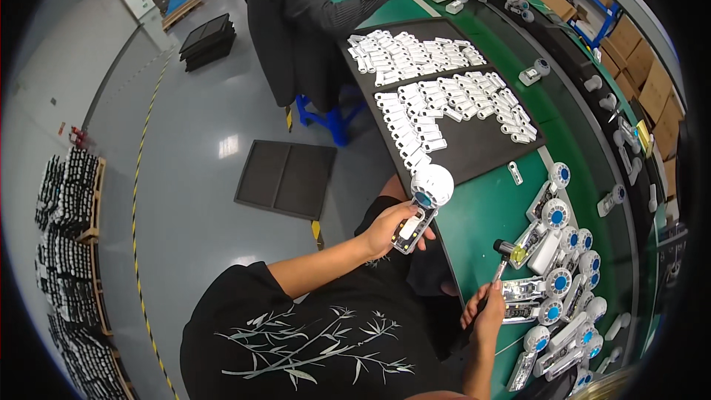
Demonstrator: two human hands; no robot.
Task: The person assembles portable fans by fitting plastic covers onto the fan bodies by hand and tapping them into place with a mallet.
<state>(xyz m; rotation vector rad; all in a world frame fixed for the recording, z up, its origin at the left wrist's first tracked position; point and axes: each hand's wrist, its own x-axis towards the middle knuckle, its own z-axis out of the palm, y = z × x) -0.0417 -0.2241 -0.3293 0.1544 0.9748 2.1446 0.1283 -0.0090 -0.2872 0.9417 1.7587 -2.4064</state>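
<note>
Gripping a device [427, 194] mid-frame, left hand [390, 229] has its open handle [410, 232] face-up, probably for access. Right hand [486, 316] clasps a hammer [506, 249], lower right.

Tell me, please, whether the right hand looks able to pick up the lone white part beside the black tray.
Probably not just now: the right hand holds a hammer, though nothing seems to block its path across the green table to the lone white part.
</note>
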